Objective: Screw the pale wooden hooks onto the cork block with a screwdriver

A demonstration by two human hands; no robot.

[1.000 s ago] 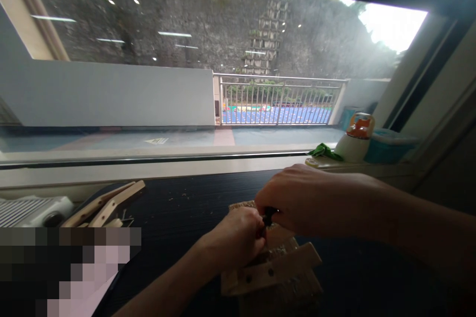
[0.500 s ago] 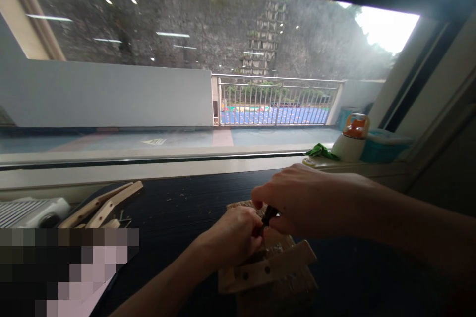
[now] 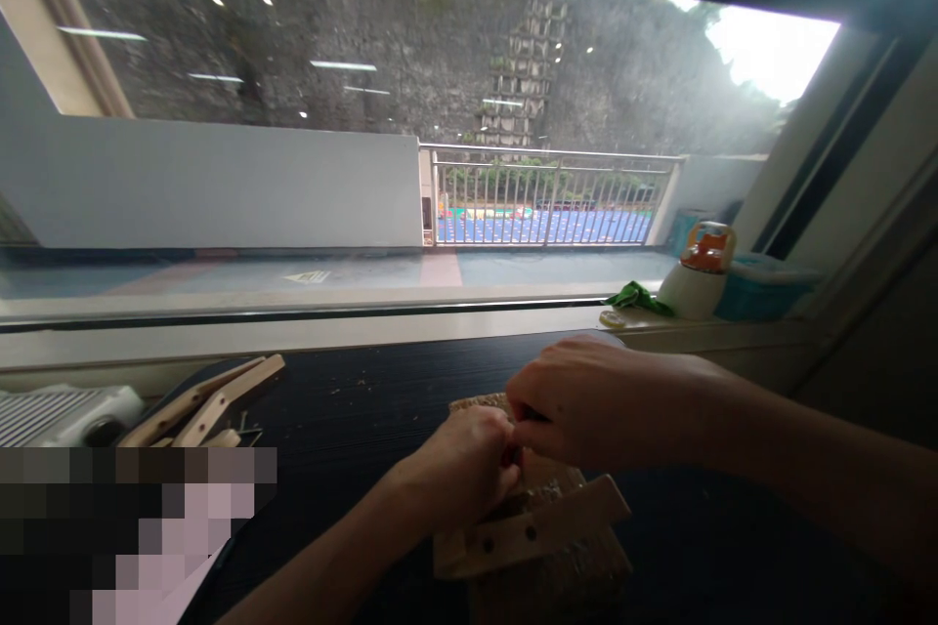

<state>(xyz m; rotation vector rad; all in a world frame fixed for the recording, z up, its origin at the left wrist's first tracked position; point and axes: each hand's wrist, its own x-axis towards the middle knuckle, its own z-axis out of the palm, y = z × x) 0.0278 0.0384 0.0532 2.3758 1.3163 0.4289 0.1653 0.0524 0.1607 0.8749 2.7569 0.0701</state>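
Note:
My left hand [image 3: 465, 457] is closed, its fingertips pressed together over a wooden, film-covered block [image 3: 553, 477]. Meeting it from the right, my right hand [image 3: 597, 400] is closed in a pinch, its fingertips touching or nearly touching the left ones. Whatever lies between the fingers is hidden. Just in front of both hands, a pale wooden strip [image 3: 568, 520] with two dark holes lies at a slant across the block. The block's lower part is in deep shade.
The black tabletop [image 3: 352, 449] carries crumbs [image 3: 348, 389]. At left lie wooden pieces with holes [image 3: 231, 398] and a white ribbed device [image 3: 69, 410]. Along the sill stand a green cloth [image 3: 636, 297], a white bottle with an orange top [image 3: 696, 283] and a teal box [image 3: 766, 291].
My right hand has turned at the wrist and dropped slightly. The small black thing that showed between its fingers is now covered. My left hand stays in place.

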